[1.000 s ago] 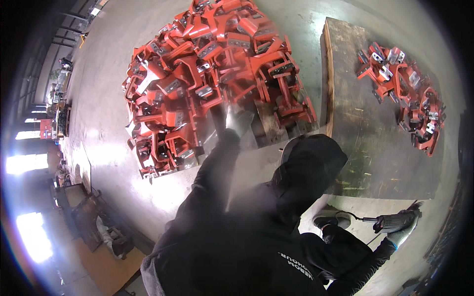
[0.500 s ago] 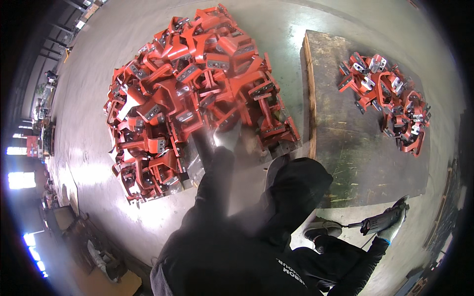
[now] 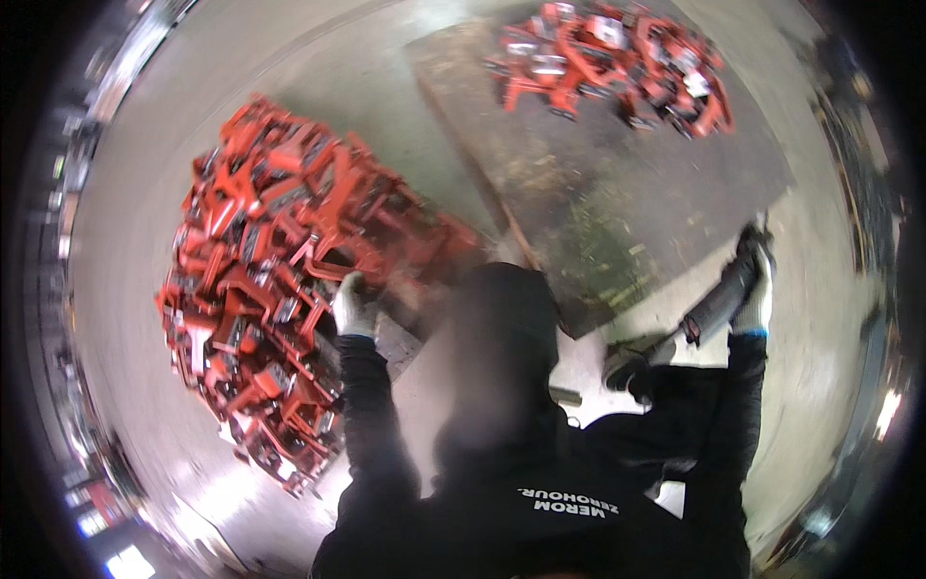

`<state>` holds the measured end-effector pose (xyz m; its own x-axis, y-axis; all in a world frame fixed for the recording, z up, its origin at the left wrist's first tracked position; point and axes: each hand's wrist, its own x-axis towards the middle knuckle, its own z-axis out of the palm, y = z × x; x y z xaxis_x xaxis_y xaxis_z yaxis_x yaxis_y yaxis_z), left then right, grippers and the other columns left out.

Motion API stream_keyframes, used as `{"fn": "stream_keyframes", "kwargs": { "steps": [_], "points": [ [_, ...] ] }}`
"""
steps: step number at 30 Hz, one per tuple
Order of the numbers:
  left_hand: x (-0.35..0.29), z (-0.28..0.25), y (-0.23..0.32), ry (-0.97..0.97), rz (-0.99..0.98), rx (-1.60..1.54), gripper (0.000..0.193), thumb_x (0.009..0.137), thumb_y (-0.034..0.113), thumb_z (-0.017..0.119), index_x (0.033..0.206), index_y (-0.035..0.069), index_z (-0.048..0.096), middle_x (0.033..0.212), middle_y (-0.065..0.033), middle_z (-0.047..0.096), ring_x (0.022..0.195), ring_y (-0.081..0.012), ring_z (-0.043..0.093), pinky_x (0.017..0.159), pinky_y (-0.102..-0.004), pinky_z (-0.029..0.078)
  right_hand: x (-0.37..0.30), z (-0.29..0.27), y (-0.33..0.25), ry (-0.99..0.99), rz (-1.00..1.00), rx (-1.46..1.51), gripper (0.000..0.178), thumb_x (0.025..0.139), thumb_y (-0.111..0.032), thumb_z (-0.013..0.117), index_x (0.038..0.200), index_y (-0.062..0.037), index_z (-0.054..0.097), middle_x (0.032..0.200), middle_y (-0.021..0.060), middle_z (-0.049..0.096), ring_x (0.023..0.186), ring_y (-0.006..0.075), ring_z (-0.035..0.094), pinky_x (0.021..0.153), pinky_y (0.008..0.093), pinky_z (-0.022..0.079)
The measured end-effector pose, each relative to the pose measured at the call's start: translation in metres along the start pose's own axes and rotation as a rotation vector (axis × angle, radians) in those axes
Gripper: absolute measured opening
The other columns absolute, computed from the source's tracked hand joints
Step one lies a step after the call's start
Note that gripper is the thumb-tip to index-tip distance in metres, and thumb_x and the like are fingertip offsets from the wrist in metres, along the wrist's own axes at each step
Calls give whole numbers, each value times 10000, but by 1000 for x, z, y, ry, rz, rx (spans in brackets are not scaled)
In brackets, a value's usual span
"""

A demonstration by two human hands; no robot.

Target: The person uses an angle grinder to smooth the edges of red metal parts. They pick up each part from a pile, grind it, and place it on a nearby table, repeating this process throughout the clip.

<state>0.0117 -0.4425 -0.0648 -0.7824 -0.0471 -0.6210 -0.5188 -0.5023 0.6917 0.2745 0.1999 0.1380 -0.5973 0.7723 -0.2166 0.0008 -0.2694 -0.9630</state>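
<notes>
My left hand (image 3: pixel 355 307), in a pale work glove, is at the near right edge of a large heap of red metal brackets (image 3: pixel 253 265). Its fingers are closed on a red bracket (image 3: pixel 336 268) at the heap's edge; blur hides the exact grip. Out to the right, my right hand (image 3: pixel 759 282), gloved too, is wrapped round the body of a dark angle grinder (image 3: pixel 719 301). The grinder's head points away from me, near the corner of a dark wooden board, and its disc is too blurred to make out.
The worn wooden board (image 3: pixel 588 207) lies to the right of the heap, with a smaller pile of red brackets (image 3: pixel 612 63) at its far end. Part of the heap's right side is hidden by my black hood (image 3: pixel 506 309). Grey concrete floor (image 3: pixel 145 386) surrounds both.
The view has turned, so the heap sits further left and the board higher. My left hand has drawn back from deep over the heap to its edge. The grinder stays in my right hand.
</notes>
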Motion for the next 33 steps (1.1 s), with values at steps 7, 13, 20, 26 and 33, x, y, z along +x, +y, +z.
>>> {"fn": "stream_keyframes", "kwargs": {
  "steps": [7, 13, 20, 26, 33],
  "points": [
    [26, 195, 36, -58, 829, 1417, 587, 758, 212, 744, 1224, -90, 554, 1235, -309, 618, 1163, -458, 605, 1032, -439, 480, -16, 9, -11, 166, 59, 128, 355, 902, -255, 757, 1191, -97, 624, 839, 56, 629, 718, 195, 650, 671, 335, 565],
    [-28, 340, -21, -598, 1075, 1747, 552, 783, 283, 774, 1243, 24, 613, 1234, -212, 648, 1169, -407, 612, 996, -450, 502, -17, 1, -10, 137, 23, -31, 545, 854, -279, 815, 1271, -55, 545, 913, 63, 648, 722, 175, 666, 641, 331, 582],
    [-68, 384, -92, -765, 1262, 1591, 678, 739, 174, 828, 1315, -83, 579, 1248, -228, 660, 1141, -324, 667, 996, -360, 522, -25, 17, -12, -26, 190, -2, 965, 778, -200, 900, 1529, -35, 318, 1144, 126, 644, 832, 178, 673, 690, 330, 583],
    [-101, 396, -123, -813, 1270, 1527, 550, 749, 171, 835, 1206, -35, 609, 1127, -167, 634, 1012, -317, 670, 868, -377, 543, -23, 15, 3, -116, 241, 78, 820, 817, -221, 869, 1479, -59, 413, 1082, 111, 672, 757, 168, 672, 659, 323, 579],
    [-135, 418, -122, -848, 1269, 1506, 400, 772, 215, 818, 1098, 79, 631, 1088, -111, 634, 934, -351, 668, 778, -415, 538, -21, 21, 6, -176, 377, 151, 595, 863, -255, 822, 1346, -100, 511, 934, 96, 694, 700, 176, 677, 627, 324, 582]
  ]
}}
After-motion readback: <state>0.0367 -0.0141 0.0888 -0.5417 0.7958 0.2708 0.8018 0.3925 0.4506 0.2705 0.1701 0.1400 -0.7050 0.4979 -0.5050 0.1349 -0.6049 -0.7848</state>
